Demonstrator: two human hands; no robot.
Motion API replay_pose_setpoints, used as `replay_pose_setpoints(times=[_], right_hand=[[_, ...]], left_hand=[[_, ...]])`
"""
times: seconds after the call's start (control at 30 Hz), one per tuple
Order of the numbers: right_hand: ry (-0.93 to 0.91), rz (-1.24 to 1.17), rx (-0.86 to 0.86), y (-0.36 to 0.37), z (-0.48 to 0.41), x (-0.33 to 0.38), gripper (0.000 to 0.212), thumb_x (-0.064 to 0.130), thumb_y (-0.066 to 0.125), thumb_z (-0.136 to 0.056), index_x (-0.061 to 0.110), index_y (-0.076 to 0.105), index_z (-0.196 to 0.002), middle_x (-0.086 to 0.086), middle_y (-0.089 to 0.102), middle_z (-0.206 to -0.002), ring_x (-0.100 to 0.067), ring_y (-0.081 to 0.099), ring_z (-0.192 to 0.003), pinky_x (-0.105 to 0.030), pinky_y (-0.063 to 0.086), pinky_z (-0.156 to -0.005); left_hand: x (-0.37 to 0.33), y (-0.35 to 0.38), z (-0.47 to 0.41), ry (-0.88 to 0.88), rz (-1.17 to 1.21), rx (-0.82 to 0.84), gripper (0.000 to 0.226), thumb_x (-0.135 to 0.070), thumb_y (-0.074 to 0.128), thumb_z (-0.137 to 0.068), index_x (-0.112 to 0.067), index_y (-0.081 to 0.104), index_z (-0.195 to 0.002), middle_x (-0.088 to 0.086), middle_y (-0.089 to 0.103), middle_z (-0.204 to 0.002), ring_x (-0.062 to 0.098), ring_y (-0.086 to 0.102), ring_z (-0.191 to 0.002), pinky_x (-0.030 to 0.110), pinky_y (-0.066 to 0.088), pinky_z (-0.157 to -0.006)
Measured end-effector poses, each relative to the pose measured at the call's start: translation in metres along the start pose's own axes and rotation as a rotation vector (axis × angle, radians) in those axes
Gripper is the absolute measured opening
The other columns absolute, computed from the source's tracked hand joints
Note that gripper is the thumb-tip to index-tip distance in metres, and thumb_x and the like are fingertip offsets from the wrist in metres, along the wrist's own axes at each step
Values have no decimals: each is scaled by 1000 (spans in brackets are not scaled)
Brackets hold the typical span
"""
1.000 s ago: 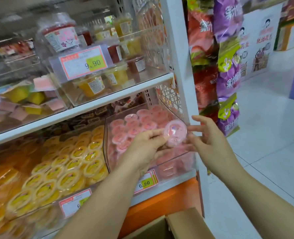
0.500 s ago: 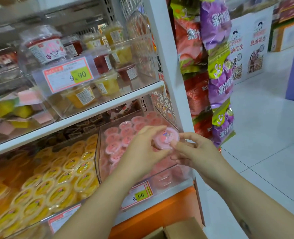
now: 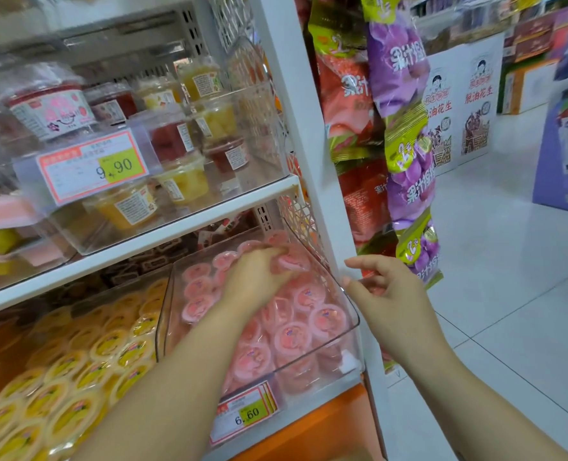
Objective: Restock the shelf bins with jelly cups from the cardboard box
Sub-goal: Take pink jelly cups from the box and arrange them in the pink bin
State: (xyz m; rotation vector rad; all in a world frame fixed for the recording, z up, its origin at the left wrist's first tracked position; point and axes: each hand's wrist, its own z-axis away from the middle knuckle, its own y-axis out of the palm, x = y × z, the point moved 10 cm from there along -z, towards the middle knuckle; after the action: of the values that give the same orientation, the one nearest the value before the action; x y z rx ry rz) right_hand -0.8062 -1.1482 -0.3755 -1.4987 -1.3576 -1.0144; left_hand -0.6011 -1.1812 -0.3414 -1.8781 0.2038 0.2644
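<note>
Pink jelly cup sits under the curled fingers of the left hand, whose grip closes on it at the back right of the clear bin, on top of the other pink cups that fill the bin. The right hand hovers just beside the bin's front right corner, its grip loose, fingers half curled and holding nothing. Yellow jelly cups fill the neighbouring bin to the left. A 6.60 price tag hangs on the pink bin's front.

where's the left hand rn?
Head view, centre: left hand is inside the clear bin, fingers curled over a pink jelly cup near its back right.
</note>
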Motion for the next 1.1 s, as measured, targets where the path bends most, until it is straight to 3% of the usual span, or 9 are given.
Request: replay_pose_setpoints(times=[0.1,0.23,0.4,0.53,0.73,0.97,1.1], right_hand=[[-3,17,42,6,-1,-3,23,16,70,-82,28,65,-101,11,54,-109,-6,60,-83,-15,43,-70],[5,33,63,7,-4,-5,22,17,69,-83,29,65,-100,12,53,-109,-1,58,-79,-11,42,-68],[5,46,93,9,-2,-4,21,18,69,-83,31,64,-98,12,53,-110,2,56,-75,-6,42,-65],[-9,30,98,10,-1,1,20,16,69,-83,33,63,-92,11,52,-110,8,55,-70,-2,41,-64],[0,31,106,13,0,2,19,16,70,-83,31,64,-92,12,48,-110,-1,57,-74,-1,41,-65],[-4,9,108,15,0,1,21,16,69,-83,35,62,-87,18,46,-108,9,55,-73,-1,40,-66],[-2,4,112,15,1,2,19,16,69,-83,33,63,-90,15,45,-109,12,55,-71,-1,40,-65]], left_hand=[[7,8,-7,-34,43,43,49,-40,71,-77,-29,61,-124,-10,58,-131,15,55,-116,34,46,-97],[13,19,-15,-82,8,182,45,-34,73,-76,-27,62,-120,-9,58,-129,14,55,-114,28,44,-97],[12,20,-15,-97,6,284,49,-49,74,-73,-27,64,-115,-10,58,-124,10,55,-111,25,43,-97],[14,14,-9,-109,61,236,36,-41,71,-80,-24,67,-112,-7,64,-116,9,57,-98,21,43,-86],[17,13,-7,-112,105,201,35,-9,65,-82,-18,65,-116,-3,60,-124,8,54,-100,14,35,-78],[15,19,-15,-131,137,188,37,-4,59,-83,-17,64,-117,-1,62,-123,11,56,-105,12,36,-78],[18,-4,-10,-141,192,100,34,-8,58,-87,-19,63,-119,-5,61,-122,7,53,-98,11,35,-73]])
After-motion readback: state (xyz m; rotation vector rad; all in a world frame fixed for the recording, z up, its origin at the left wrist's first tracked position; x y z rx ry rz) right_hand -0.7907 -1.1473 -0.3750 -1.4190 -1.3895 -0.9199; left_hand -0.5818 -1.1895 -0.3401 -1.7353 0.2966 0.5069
